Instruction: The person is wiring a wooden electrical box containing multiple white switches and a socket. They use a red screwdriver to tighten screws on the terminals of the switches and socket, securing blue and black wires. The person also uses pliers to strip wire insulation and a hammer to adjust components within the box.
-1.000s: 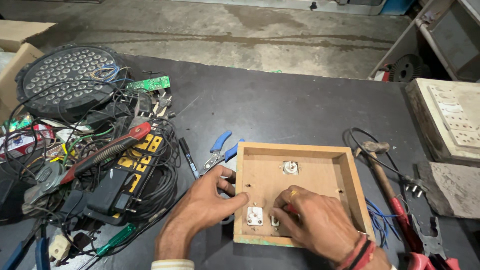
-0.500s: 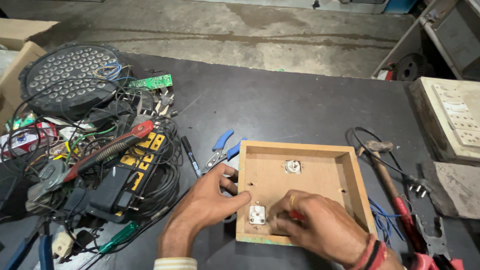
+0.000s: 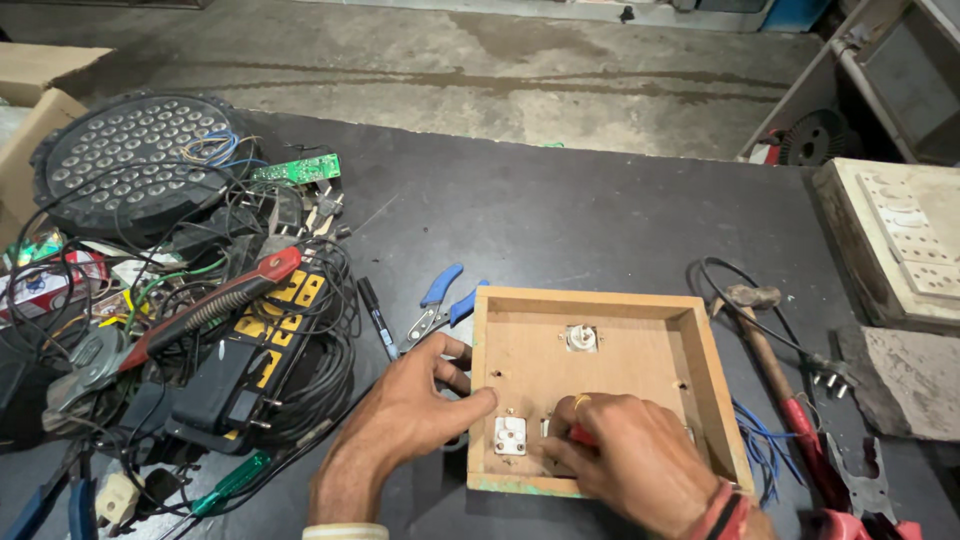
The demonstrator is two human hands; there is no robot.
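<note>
The shallow square wooden box (image 3: 640,350) is steadied on the dark table (image 3: 560,220) by the left hand (image 3: 410,420), fingers spread on its wall. A red-handled tool (image 3: 581,437) is gripped inside by the right hand (image 3: 630,460), beside the white socket (image 3: 510,436).

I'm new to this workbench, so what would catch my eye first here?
The shallow wooden box at centre-right, with the left hand on its edge and the right hand inside beside a white socket. Then the tangle of cables and round LED lamp at left.
</note>
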